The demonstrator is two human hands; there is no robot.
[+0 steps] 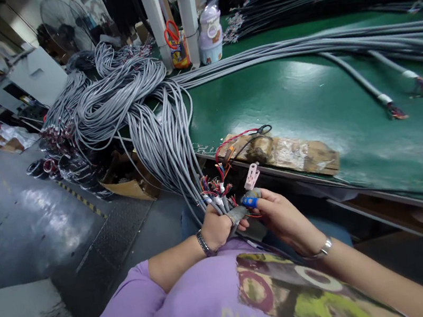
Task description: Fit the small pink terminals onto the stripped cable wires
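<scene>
My left hand is closed around the ends of several grey cables, held in front of my lap. Their stripped ends show thin coloured wires and white wrapped collars. My right hand is pinched close beside it, with covered fingertips, one wrapped in blue tape. Thin red wires reach from the left hand toward these fingertips; the pinch seems to be on them. Just above the right hand, a pink clothes peg stands at the bench edge.
A taped cardboard strip with red and black leads lies along the green bench. Coiled grey cables pile up at left, hanging over the edge. Red-handled scissors and a lilac bottle stand by the post. An open carton sits below.
</scene>
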